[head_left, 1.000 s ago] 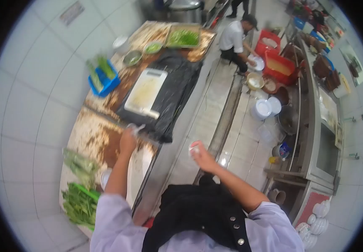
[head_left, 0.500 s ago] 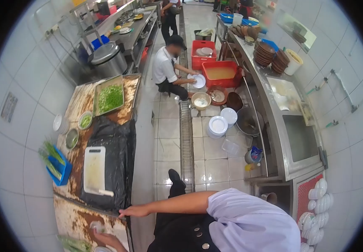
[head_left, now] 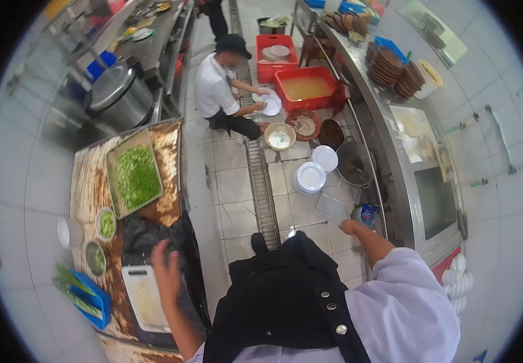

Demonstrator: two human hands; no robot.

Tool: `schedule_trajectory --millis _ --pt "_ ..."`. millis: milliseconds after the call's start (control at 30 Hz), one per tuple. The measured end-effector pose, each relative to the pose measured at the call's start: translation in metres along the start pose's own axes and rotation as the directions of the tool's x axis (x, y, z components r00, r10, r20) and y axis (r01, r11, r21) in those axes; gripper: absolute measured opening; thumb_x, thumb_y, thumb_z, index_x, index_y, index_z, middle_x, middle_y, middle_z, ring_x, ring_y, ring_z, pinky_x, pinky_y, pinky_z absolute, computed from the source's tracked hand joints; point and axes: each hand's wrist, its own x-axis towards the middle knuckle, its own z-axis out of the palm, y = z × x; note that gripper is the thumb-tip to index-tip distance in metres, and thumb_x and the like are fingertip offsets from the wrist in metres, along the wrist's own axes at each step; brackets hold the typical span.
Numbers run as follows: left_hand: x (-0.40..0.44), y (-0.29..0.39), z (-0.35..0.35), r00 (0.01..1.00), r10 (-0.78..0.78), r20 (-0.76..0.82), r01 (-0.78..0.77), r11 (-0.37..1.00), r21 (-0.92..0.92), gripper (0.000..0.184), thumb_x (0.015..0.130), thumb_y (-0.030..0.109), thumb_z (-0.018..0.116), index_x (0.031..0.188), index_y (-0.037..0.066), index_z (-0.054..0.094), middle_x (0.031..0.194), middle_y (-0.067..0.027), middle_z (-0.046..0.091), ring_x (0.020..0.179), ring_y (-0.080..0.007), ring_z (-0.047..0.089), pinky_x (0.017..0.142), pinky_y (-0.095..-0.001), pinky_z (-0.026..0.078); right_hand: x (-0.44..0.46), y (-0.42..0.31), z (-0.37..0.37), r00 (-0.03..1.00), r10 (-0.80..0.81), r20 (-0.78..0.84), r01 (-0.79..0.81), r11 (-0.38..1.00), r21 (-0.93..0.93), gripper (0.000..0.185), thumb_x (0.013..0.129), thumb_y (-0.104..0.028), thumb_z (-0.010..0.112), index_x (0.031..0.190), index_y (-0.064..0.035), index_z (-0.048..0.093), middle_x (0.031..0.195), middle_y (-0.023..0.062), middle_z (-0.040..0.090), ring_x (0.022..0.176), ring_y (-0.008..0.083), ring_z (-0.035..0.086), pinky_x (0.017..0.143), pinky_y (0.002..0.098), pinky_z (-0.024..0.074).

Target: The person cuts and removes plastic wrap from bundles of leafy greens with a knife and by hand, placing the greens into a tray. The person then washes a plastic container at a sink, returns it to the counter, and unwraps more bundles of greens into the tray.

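My left hand (head_left: 166,275) is over the right edge of a white cutting board (head_left: 143,296), fingers apart and nothing seen in them. Under the board lies a black plastic sheet (head_left: 139,239) on the worn worktop. My right hand (head_left: 353,228) hangs out over the floor on the right, nearest a small bucket with a blue packet (head_left: 367,215). Its fingers are too small and foreshortened to read. Beyond the board stand a tray of chopped green onions (head_left: 136,178), a bowl of cut greens (head_left: 105,224), a metal bowl (head_left: 94,259) and a blue basket (head_left: 95,296) with green stalks.
Ahead, a co-worker (head_left: 219,88) crouches by the floor drain (head_left: 261,181), holding a white plate (head_left: 270,104). Red crates (head_left: 277,75), stacked white plates (head_left: 310,176) and a large pot (head_left: 354,163) stand on the floor. A steel counter (head_left: 388,139) lines the right side.
My left hand has risen from the near worktop to the cutting board. My right hand has swung from the worktop edge to the right. The view has shifted, and I appear nearer the co-worker.
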Motion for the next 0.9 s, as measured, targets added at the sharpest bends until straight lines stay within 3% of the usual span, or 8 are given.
schedule_trajectory --millis 100,233,267,333,400,600,733,900 --pt "0.058 0.017 0.059 0.840 0.024 0.542 0.004 0.999 -0.051 0.046 0.100 0.023 0.073 0.140 0.002 0.063 0.140 -0.0232 0.066 0.133 -0.0384 0.061 0.112 -0.0436 0.048 -0.054 0.002 -0.004 0.915 0.348 0.204 -0.388 0.897 0.212 0.051 0.106 -0.040 0.055 0.139 -0.0017 0.065 0.137 0.0234 0.070 0.119 0.0399 0.071 0.099 0.0503 0.0568" --pt "0.110 0.031 0.132 0.757 -0.047 0.651 0.080 0.997 -0.021 0.051 0.100 0.030 0.074 0.141 0.003 0.063 0.140 -0.0245 0.066 0.133 -0.0395 0.062 0.112 -0.0432 0.048 -0.050 -0.003 0.056 0.820 0.280 0.499 -0.571 0.443 0.691 0.044 0.107 -0.031 0.058 0.142 -0.0049 0.060 0.130 0.0156 0.075 0.104 0.0304 0.079 0.080 0.0515 0.0626" --pt "0.127 0.031 0.148 0.742 -0.034 0.669 0.034 0.999 0.014 0.051 0.100 0.032 0.073 0.142 0.003 0.063 0.141 -0.0247 0.065 0.133 -0.0400 0.061 0.112 -0.0436 0.048 -0.049 -0.004 0.060 0.893 0.068 0.445 -0.409 0.534 0.740 0.043 0.105 -0.024 0.056 0.145 -0.0064 0.058 0.129 0.0152 0.075 0.103 0.0303 0.079 0.081 0.0505 0.0624" --pt "0.163 0.039 0.177 0.711 -0.039 0.702 -0.024 0.997 0.080 0.052 0.101 0.035 0.072 0.142 0.004 0.063 0.141 -0.0254 0.065 0.133 -0.0412 0.061 0.112 -0.0447 0.048 -0.023 -0.026 0.043 0.901 0.126 0.416 -0.418 0.510 0.751 0.039 0.106 -0.024 0.057 0.139 -0.0048 0.065 0.120 0.0110 0.077 0.101 0.0254 0.078 0.084 0.0448 0.0608" --pt "0.210 0.059 0.209 0.679 -0.052 0.732 -0.065 0.989 0.130 0.054 0.101 0.038 0.071 0.142 0.004 0.063 0.141 -0.0260 0.065 0.133 -0.0425 0.060 0.113 -0.0460 0.048 0.029 -0.025 0.007 0.994 0.004 0.109 -0.091 0.583 0.807 0.039 0.108 -0.031 0.061 0.132 -0.0024 0.070 0.114 0.0084 0.078 0.094 0.0206 0.077 0.086 0.0393 0.0590" --pt "0.379 0.110 0.341 0.606 0.025 0.795 -0.238 0.959 0.151 0.056 0.099 0.039 0.073 0.141 0.004 0.063 0.137 -0.0267 0.067 0.131 -0.0422 0.062 0.112 -0.0462 0.049 0.173 -0.008 -0.353 0.788 0.089 -0.610 0.360 0.737 0.572 0.029 0.105 -0.022 0.066 0.125 -0.0012 0.071 0.108 0.0136 0.078 0.096 0.0253 0.075 0.089 0.0383 0.0581" --pt "0.479 0.136 0.448 0.622 -0.113 0.775 0.132 0.991 0.039 0.043 0.104 0.030 0.069 0.138 0.004 0.066 0.122 -0.0198 0.074 0.115 -0.0287 0.072 0.103 -0.0402 0.055 0.242 0.007 -0.641 0.452 -0.047 -0.891 0.523 0.823 0.222 0.025 0.101 -0.015 0.066 0.123 -0.0030 0.069 0.113 0.0179 0.073 0.101 0.0336 0.072 0.090 0.0414 0.0573" --pt "0.542 0.076 0.531 0.547 -0.274 0.791 0.495 0.868 -0.042 0.037 0.106 0.023 0.067 0.133 -0.002 0.066 0.112 -0.0143 0.074 0.103 -0.0219 0.073 0.094 -0.0370 0.057 0.353 0.107 -0.886 0.221 -0.013 -0.975 0.274 0.961 0.049 0.024 0.094 -0.018 0.068 0.115 -0.0062 0.067 0.110 0.0202 0.069 0.110 0.0412 0.066 0.096 0.0523 0.0526"
